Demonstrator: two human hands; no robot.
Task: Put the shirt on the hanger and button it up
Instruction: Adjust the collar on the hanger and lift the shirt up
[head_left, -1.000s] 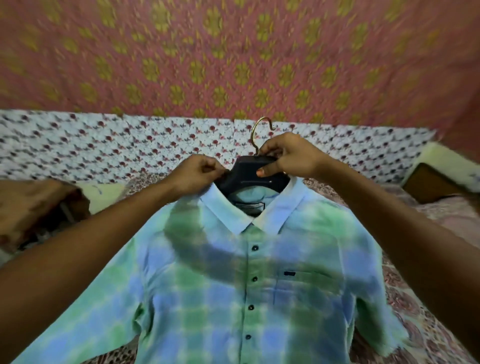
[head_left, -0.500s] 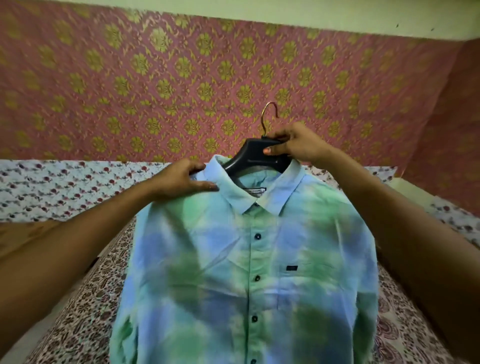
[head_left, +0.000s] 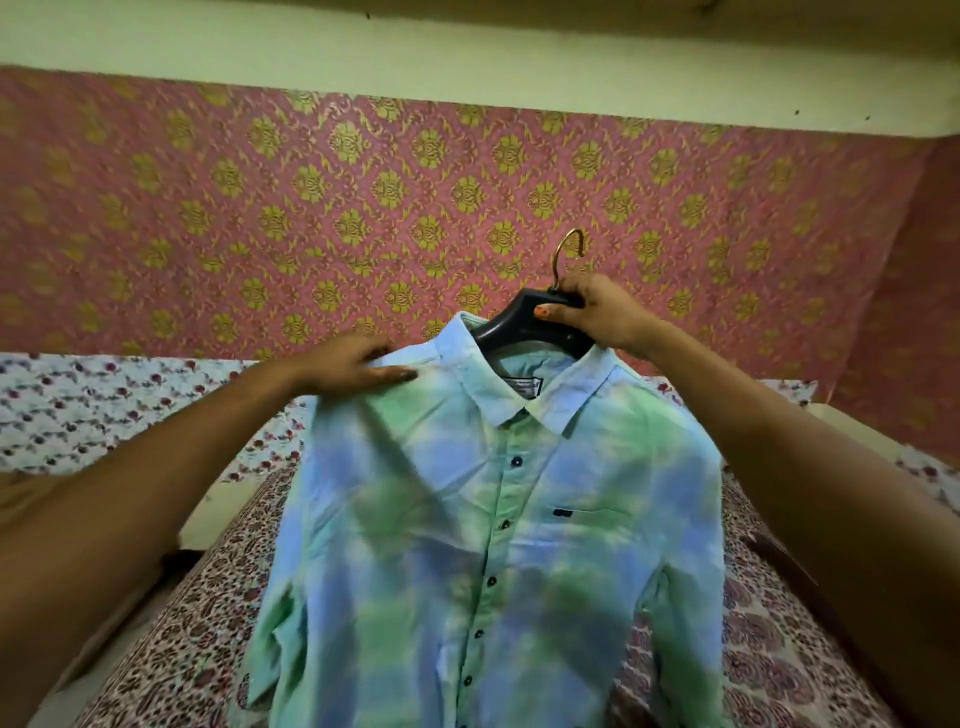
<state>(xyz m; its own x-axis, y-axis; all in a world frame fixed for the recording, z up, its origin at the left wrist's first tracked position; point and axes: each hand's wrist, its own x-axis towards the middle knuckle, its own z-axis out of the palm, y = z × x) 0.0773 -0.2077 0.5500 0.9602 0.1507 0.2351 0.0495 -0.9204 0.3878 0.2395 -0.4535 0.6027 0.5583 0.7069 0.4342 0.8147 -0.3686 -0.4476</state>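
A blue-and-green tie-dye shirt (head_left: 498, 545) hangs in front of me on a black hanger (head_left: 524, 325) with a brass hook (head_left: 570, 254). Its front placket is closed by a row of dark buttons, and the collar lies folded down. My right hand (head_left: 597, 312) grips the hanger's neck just under the hook and holds the shirt up in the air. My left hand (head_left: 353, 369) pinches the fabric at the shirt's left shoulder, thumb on top of the cloth. The hanger's arms are hidden inside the shirt.
A bed with a floral-print cover (head_left: 197, 623) lies below the shirt. A white flowered cloth (head_left: 104, 405) runs along the back, under a pink and gold patterned wall hanging (head_left: 363, 208). A brown object (head_left: 21, 499) sits at the left edge.
The shirt on its hanger has been lifted higher and slightly right. My left hand slid from the collar out to the left shoulder. My view tilted upward.
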